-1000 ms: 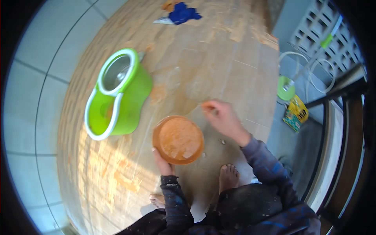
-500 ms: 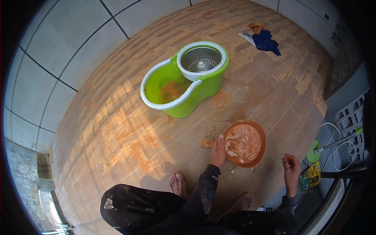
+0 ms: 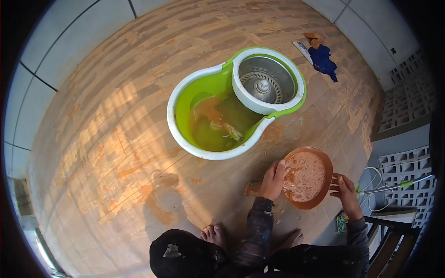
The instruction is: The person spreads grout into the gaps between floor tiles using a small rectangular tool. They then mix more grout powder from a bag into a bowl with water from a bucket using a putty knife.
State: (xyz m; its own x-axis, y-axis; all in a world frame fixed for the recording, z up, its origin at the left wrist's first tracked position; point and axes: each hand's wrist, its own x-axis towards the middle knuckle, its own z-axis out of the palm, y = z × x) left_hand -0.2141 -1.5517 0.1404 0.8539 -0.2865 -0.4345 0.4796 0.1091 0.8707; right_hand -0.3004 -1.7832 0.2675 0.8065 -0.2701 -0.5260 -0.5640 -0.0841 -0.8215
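Observation:
An orange-brown bowl [image 3: 306,178] with wet, pinkish-orange mush in it is held between my hands. My left hand [image 3: 273,180] grips the bowl's left side, thumb at the rim. On the opposite side, my right hand [image 3: 344,191] has its fingers pressed against the outer wall. Beyond the bowl stands a green mop bucket [image 3: 225,124] with a white rim. Murky, orange-clouded water [image 3: 214,131] lies in its near basin, and a pale stick-like piece pokes up there. A metal spin basket [image 3: 266,83] fills its far right part.
Orange smears mark the wood-look floor [image 3: 120,153]. A dark blue cloth [image 3: 322,62] lies at the far right beside a pale flat tool. A mop handle [image 3: 403,185] and white cable are at the right. My bare feet stand just below the bowl.
My right hand has come left and taken hold of the bowl's right side. The bowl appears raised a little. The view has shifted, so the bucket looks larger.

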